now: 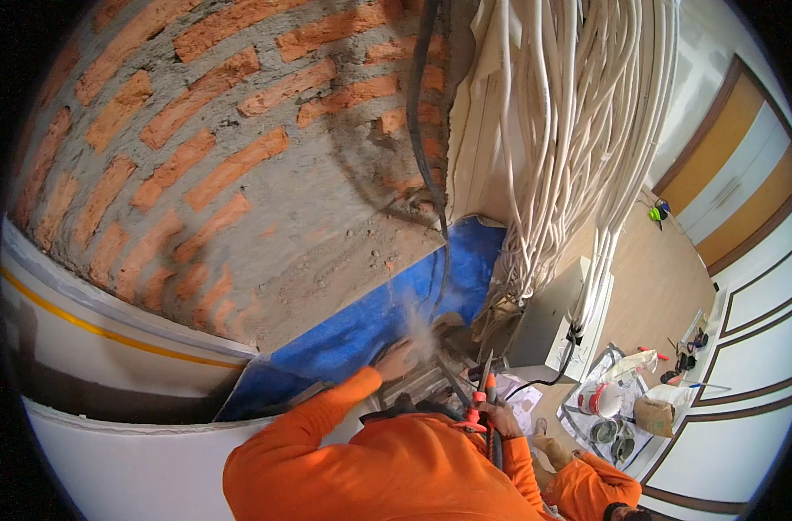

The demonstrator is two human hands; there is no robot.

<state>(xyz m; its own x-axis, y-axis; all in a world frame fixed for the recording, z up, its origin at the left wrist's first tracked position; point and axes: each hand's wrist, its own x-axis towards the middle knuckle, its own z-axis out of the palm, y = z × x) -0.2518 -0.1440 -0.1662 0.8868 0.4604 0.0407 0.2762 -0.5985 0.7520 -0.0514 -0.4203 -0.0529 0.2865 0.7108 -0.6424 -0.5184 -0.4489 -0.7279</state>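
Observation:
My left hand [398,358] reaches forward over the blue sheet [348,321], low by the brick wall. Motion smears its fingers, and a pale puff of dust [419,334] hangs just beyond them. Closer to my body, my right hand [503,420] is closed around a red-handled tool [475,415] with pointed metal tips upward; its exact kind is unclear. An orange-tipped rod [491,383] stands beside it, against the same hand. A dark cable [419,113] runs down the wall to the blue sheet, above my left hand.
Exposed brick and mortar [214,165] fill the upper left. A thick bundle of white cables [578,113] hangs down to a grey metal box [548,326]. Another person in orange [591,486] is at lower right, near a white bucket [601,399] and a paper bag [654,417].

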